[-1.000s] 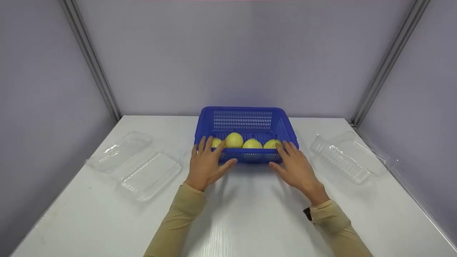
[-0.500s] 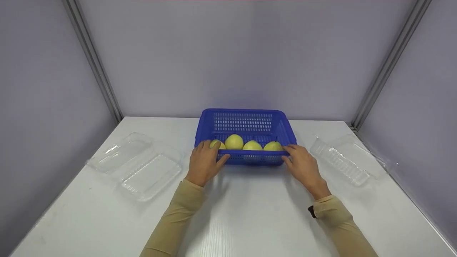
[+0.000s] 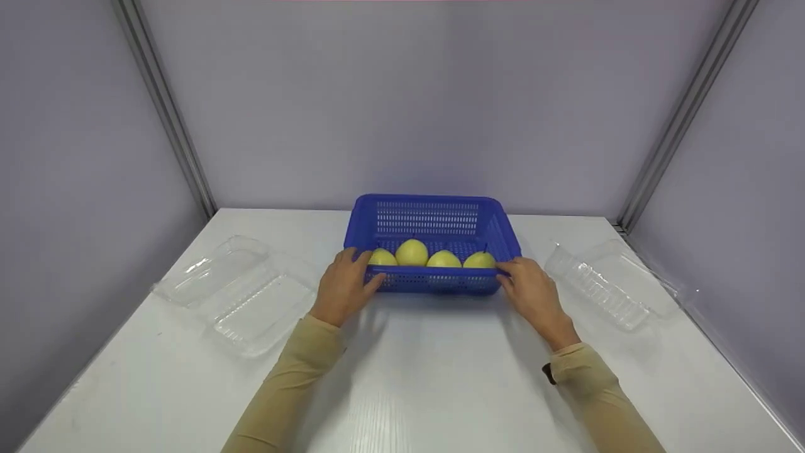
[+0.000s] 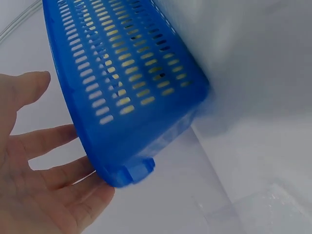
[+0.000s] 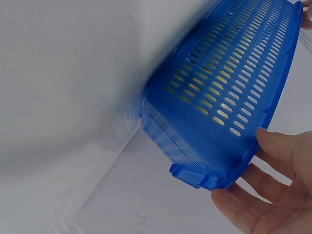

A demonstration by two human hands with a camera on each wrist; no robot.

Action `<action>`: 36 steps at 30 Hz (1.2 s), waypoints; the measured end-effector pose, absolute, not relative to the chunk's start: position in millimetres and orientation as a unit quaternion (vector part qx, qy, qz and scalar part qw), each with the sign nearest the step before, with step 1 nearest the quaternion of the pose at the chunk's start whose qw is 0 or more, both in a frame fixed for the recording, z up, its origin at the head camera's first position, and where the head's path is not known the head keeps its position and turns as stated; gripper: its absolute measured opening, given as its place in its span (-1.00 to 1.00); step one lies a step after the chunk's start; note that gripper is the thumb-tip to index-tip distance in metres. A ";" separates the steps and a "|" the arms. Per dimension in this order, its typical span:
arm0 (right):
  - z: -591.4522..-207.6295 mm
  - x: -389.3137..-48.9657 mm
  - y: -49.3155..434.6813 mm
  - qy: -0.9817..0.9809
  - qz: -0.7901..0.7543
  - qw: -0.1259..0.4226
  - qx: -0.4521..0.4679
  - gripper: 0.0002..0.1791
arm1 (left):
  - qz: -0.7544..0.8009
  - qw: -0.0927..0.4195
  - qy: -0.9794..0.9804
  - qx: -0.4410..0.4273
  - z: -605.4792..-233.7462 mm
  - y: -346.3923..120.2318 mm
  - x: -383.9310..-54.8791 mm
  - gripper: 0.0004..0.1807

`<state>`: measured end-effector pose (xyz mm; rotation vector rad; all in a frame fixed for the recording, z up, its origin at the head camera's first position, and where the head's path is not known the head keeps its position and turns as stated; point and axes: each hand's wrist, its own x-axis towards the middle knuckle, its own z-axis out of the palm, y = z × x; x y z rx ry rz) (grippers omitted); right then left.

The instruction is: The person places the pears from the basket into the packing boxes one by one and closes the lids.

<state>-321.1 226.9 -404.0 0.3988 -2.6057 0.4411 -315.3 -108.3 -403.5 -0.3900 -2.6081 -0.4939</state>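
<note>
A blue plastic basket (image 3: 434, 281) with slotted walls stands toward the back of the table, and several yellow-green pears (image 3: 412, 253) lie along its near side. At its front left corner is my left hand (image 3: 343, 286); in the left wrist view the fingers (image 4: 66, 173) reach behind the rim while the thumb stands off it. My right hand (image 3: 533, 296) pinches the rim near the front right corner, with the thumb (image 5: 275, 146) on the outer face and the fingers over the inner side. Fingertips inside the basket are partly hidden.
An opened clear plastic clamshell box (image 3: 264, 314) lies on the table (image 3: 415, 377) at the left. Another clear plastic container (image 3: 604, 292) lies at the right, near the side wall. A back wall (image 3: 415, 113) rises behind the basket.
Both hands have come from spread fingers over the front rim to its corners. The right hand has taken hold of the rim; the left has slid left along it. The basket has hardly moved.
</note>
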 end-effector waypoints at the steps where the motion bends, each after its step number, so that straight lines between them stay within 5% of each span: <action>1: -404.1 -321.0 227.2 -0.948 0.160 0.234 0.146 -0.74 | -0.183 0.226 -0.945 -0.147 -403.5 -112.8 -314.3 -0.42; 6: -403.0 -320.3 228.8 -0.949 0.161 0.228 0.144 -0.74 | -0.170 0.203 -0.950 -0.165 -404.4 -132.4 -310.2 -0.42; 20: -401.9 -322.7 229.1 -0.949 0.161 0.230 0.141 -0.74 | -0.105 0.034 -0.978 -0.175 -396.0 -158.7 -301.8 -0.18; 36: -402.0 -322.1 228.2 -0.947 0.170 0.229 0.151 -0.76 | -0.057 0.117 -0.972 -0.195 -373.7 -209.2 -312.5 -0.63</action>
